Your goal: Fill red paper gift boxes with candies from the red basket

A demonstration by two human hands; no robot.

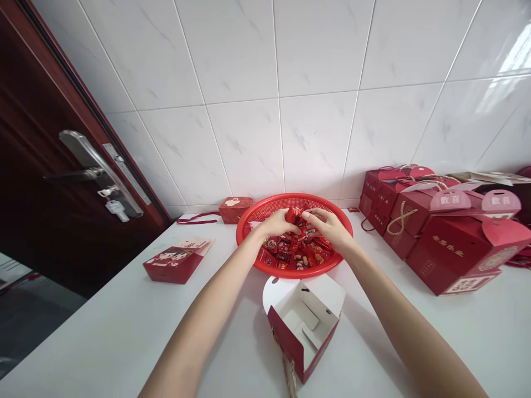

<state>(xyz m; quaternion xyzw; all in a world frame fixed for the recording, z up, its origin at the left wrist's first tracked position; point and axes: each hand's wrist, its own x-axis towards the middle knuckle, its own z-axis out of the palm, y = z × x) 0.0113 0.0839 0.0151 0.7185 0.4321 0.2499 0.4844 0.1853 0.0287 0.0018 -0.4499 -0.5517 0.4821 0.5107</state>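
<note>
Both hands are inside a red plastic basket [294, 273] filled with red-wrapped candies [286, 249]. My left hand [279, 224] has its fingers closed on a red-wrapped candy [292, 215] above the pile. Close beside it, my right hand [327, 225] is curled with thumb and finger near that candy; whether it grips a piece of its own is hidden. In front of the basket, between my forearms, stands an open red gift box [290, 337] with a white inside, its flaps spread and a twisted cord handle [286, 362] hanging at its left.
Several closed red gift boxes [452, 249] with cord handles stand at the right. A flat red box [179, 261] lies at the left, a small red box [235, 210] and a ribbon [197, 219] near the tiled wall [244, 143]. A brown door [50, 138] stands beyond the table's left edge.
</note>
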